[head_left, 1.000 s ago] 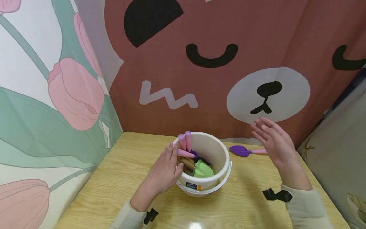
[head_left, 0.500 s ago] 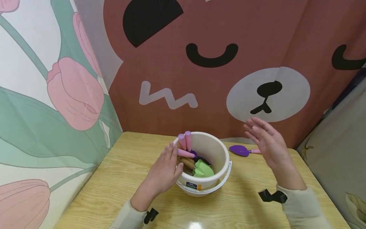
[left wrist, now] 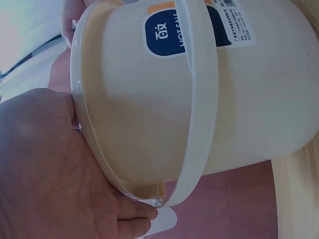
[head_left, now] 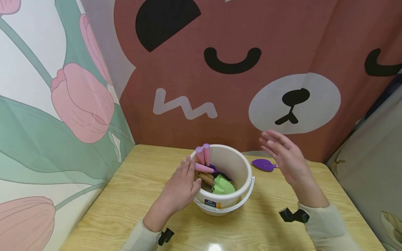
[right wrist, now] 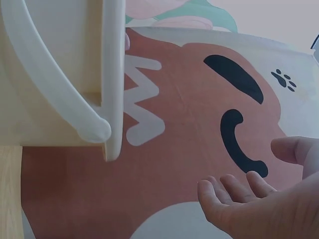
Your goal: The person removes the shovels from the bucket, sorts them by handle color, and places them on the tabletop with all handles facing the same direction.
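My left hand [head_left: 180,186] rests on the left rim of a white bucket [head_left: 232,158], fingers fairly straight. The left wrist view shows the palm [left wrist: 45,164] against the rim, near the handle joint. Inside the bucket lie several small garden tools: pink handles [head_left: 206,155], a brown handle [head_left: 206,179] and a green shovel blade [head_left: 223,185]. Parts of these tools are hidden by the hand and each other. My right hand [head_left: 289,160] is raised in the air right of the bucket, holding nothing. Behind it lies a purple trowel [head_left: 262,165], its pink handle mostly hidden.
The bucket stands on a wooden table [head_left: 132,188], with its white carrying handle [head_left: 232,208] hanging down in front. A bear-print cloth [head_left: 232,97] hangs behind the table. Tulip-print cloth [head_left: 84,104] closes off the left side.
My right hand has moved left through the air toward the bucket and now covers more of the trowel's handle. My left hand and the bucket have stayed in place.
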`<act>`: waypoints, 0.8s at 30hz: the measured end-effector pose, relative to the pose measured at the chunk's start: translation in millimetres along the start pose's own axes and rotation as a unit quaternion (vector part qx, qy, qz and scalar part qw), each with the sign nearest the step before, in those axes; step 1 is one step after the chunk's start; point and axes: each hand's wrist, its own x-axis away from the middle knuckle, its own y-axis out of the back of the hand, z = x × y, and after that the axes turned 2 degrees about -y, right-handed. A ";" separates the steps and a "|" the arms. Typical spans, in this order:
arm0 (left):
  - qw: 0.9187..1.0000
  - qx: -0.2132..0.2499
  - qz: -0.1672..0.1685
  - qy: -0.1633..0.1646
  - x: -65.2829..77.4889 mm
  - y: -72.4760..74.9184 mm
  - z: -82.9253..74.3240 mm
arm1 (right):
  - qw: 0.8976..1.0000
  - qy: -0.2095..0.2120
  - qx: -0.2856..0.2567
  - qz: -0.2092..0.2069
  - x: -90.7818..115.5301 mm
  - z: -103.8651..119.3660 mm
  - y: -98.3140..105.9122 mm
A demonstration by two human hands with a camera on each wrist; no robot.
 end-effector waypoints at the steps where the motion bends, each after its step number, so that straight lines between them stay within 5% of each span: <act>1: 1.000 0.000 0.000 0.000 0.0 0.1 0.0 | 1.000 0.000 0.002 0.001 -0.3 -0.6 -1.1; 24: 1.000 0.004 -0.006 -0.007 0.5 1.2 0.3 | 0.999 -0.021 0.026 0.027 -8.4 -12.5 -22.6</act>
